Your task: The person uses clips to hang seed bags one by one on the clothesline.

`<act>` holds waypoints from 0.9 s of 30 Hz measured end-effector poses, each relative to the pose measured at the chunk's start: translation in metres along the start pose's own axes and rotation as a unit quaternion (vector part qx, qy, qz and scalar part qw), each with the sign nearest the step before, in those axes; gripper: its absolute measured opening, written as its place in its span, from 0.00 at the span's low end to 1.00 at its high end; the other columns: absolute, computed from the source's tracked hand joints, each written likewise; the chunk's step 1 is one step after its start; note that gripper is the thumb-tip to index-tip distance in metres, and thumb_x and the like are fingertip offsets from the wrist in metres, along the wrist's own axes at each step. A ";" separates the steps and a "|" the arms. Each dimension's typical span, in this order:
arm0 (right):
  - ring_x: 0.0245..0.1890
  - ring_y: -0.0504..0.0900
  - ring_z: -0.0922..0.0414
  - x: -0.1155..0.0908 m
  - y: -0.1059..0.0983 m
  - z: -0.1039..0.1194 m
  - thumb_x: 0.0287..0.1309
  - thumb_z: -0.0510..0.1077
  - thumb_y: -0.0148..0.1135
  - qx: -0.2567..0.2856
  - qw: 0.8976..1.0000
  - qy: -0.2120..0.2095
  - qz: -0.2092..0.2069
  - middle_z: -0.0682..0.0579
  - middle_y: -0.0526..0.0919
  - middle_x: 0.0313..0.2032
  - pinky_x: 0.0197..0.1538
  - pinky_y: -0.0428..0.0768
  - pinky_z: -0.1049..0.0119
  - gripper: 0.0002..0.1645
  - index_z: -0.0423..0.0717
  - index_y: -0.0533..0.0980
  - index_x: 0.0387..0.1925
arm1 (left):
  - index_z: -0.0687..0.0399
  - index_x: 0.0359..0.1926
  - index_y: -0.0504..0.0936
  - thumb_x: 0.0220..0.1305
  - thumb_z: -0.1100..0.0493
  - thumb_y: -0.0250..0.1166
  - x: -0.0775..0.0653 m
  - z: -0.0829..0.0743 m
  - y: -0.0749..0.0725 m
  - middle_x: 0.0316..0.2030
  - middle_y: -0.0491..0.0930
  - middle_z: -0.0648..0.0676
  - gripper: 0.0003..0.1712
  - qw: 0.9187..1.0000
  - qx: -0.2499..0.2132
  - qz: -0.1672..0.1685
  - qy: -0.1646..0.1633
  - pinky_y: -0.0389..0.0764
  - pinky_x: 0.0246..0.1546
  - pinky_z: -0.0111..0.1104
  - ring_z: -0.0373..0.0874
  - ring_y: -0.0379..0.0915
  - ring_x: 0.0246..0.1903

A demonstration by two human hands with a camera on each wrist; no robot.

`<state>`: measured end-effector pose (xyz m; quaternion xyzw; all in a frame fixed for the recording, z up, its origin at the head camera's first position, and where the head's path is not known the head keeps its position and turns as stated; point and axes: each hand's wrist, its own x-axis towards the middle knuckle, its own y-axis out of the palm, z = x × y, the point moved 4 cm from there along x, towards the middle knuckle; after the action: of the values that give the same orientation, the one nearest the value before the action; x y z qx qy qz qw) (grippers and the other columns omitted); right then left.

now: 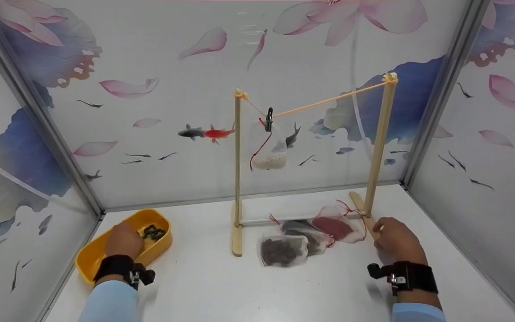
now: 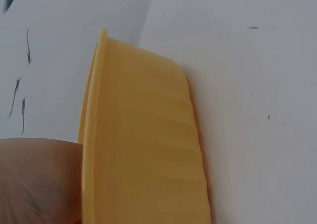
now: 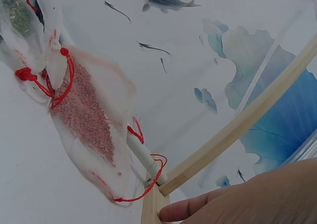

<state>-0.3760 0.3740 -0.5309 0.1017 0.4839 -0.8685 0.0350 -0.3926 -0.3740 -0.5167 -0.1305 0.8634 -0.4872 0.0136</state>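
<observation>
My left hand reaches down into a yellow tray; its fingers are hidden behind the hand and tray wall. Small dark clips lie in the tray beside it. My right hand grips the right foot of a wooden stand, one finger pressed on the wood in the right wrist view. From the stand's sagging orange string, a black clip holds a sheer pouch of pale grains with a red drawstring.
Three more mesh pouches lie under the stand: one of dark contents, a greyish one, and one of reddish grains. A white rod joins the stand's feet. Printed panels wall the table's back and sides.
</observation>
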 end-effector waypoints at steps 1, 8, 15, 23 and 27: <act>0.58 0.85 0.36 0.000 0.000 0.000 0.70 0.32 0.70 0.001 1.000 0.001 -0.001 0.31 0.88 0.58 0.61 0.86 0.37 0.28 0.30 0.78 0.69 | 0.78 0.47 0.83 0.72 0.72 0.59 -0.001 -0.004 -0.003 0.36 0.81 0.70 0.11 1.000 -0.013 -0.012 0.002 0.84 0.39 0.51 0.62 0.78 0.35; 0.58 0.86 0.36 0.000 -0.002 0.003 0.68 0.32 0.72 -0.012 1.000 -0.013 -0.001 0.30 0.87 0.59 0.61 0.86 0.38 0.28 0.28 0.78 0.67 | 0.73 0.69 0.79 0.84 0.59 0.65 -0.002 -0.055 -0.012 0.63 0.82 0.77 0.23 0.993 -0.109 -0.045 0.006 0.87 0.64 0.61 0.70 0.83 0.61; 0.57 0.85 0.34 0.003 -0.002 0.002 0.66 0.32 0.73 -0.015 1.000 -0.012 -0.005 0.26 0.85 0.60 0.62 0.85 0.35 0.27 0.29 0.80 0.64 | 0.59 0.74 0.82 0.87 0.52 0.66 -0.035 -0.135 0.006 0.57 0.90 0.65 0.24 0.963 -0.253 -0.088 0.044 0.94 0.51 0.36 0.55 0.91 0.51; 0.48 0.86 0.38 0.008 -0.008 0.009 0.69 0.42 0.72 -0.035 0.999 -0.009 -0.026 0.25 0.86 0.59 0.53 0.87 0.41 0.31 0.23 0.79 0.64 | 0.56 0.73 0.85 0.88 0.60 0.64 -0.065 -0.215 0.044 0.53 0.90 0.63 0.20 0.902 -0.424 -0.041 0.068 0.89 0.34 0.27 0.44 0.90 0.41; 0.55 0.88 0.31 0.006 -0.017 0.026 0.78 0.50 0.69 -0.023 0.997 -0.008 -0.078 0.24 0.86 0.61 0.53 0.88 0.37 0.33 0.25 0.78 0.66 | 0.59 0.71 0.86 0.88 0.61 0.63 -0.077 -0.241 0.067 0.48 0.89 0.62 0.19 0.875 -0.476 0.018 0.092 0.85 0.28 0.26 0.42 0.88 0.38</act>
<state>-0.3886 0.3616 -0.5045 0.0558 0.5098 -0.8580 -0.0270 -0.3688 -0.1210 -0.4543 -0.0601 0.9904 -0.0274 -0.1213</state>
